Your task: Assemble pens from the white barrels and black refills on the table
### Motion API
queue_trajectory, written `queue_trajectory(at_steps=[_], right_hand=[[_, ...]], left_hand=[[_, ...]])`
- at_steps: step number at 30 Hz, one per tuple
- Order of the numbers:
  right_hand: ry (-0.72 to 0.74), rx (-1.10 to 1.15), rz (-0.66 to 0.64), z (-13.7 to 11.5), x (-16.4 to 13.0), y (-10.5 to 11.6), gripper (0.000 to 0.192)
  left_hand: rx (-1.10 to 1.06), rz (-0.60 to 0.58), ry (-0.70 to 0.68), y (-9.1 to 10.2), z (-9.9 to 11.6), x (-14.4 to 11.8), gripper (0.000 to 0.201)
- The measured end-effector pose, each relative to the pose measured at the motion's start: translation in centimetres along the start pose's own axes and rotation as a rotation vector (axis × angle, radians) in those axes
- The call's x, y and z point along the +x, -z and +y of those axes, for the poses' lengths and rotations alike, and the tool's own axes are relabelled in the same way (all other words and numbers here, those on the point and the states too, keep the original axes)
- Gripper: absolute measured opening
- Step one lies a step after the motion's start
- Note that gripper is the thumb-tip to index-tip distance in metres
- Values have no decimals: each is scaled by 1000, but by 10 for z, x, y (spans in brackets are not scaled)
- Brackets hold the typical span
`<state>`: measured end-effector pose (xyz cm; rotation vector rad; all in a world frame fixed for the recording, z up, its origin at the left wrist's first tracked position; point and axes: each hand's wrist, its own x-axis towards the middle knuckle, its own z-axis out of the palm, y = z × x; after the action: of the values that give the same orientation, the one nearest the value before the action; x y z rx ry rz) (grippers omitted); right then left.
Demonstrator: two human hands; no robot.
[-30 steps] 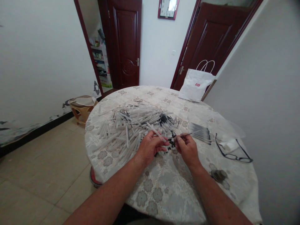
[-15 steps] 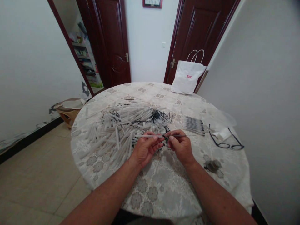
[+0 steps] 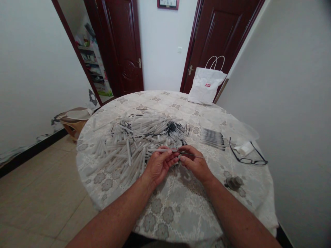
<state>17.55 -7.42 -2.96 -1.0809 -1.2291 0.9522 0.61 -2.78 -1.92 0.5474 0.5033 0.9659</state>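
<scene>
My left hand (image 3: 160,166) pinches a slim whitish tube (image 3: 160,150), like a pen barrel, between thumb and fingers. It lies almost level, pointing left over the pile. Close against it, my right hand (image 3: 196,163) has its fingers closed on a thin dark rod (image 3: 188,153), like a pen refill, whose pale end sticks out to the right. The two inner ends meet between my fingertips; whether one sits inside the other is too small to tell. Behind and left of my hands spreads a large heap of whitish tubes (image 3: 129,151), with dark thin pieces (image 3: 171,126) among them.
A neat row of dark-tipped slim sticks (image 3: 213,138) lies right of the heap. Farther right are black-framed glasses (image 3: 245,160) and a white packet (image 3: 244,148). A small grey object (image 3: 234,183) stands near my right forearm. A white paper bag (image 3: 207,86) stands at the back.
The thin rod in my right hand has tilted, its outer end now lower. My right fingers have shifted slightly left and straightened; my left hand stays nearly still.
</scene>
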Motion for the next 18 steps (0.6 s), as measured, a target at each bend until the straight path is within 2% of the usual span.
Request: queue_trajectory(at_steps=[2,4,7,9,12,14,16,18], right_hand=[[-19,199,48,2,0,3,41],[26,353,190,3,1,7,41],[81,347,335,3,3,9,37],[73,224,294,4,2,4,39],[4,35,95,7,-3,-9,46],[-16,-3,-3,8,-4,-14,50],[-2,37,27,8,-1,-10,54],[19,41,191,7,6,5,56]], left_hand=[[-7,27,-19,1,1,1,30],[-2,45,-27,1,2,1,31],[38,41,-20,-1,2,-1,32],[98,-6,22,-4,-2,-4,32],[204,-107,121,-7,-9,-10,32],[233,-139,156,-8,-11,-11,32],[215,-137,155,-6,-10,-11,31],[164,-118,132,-4,-6,-8,31]])
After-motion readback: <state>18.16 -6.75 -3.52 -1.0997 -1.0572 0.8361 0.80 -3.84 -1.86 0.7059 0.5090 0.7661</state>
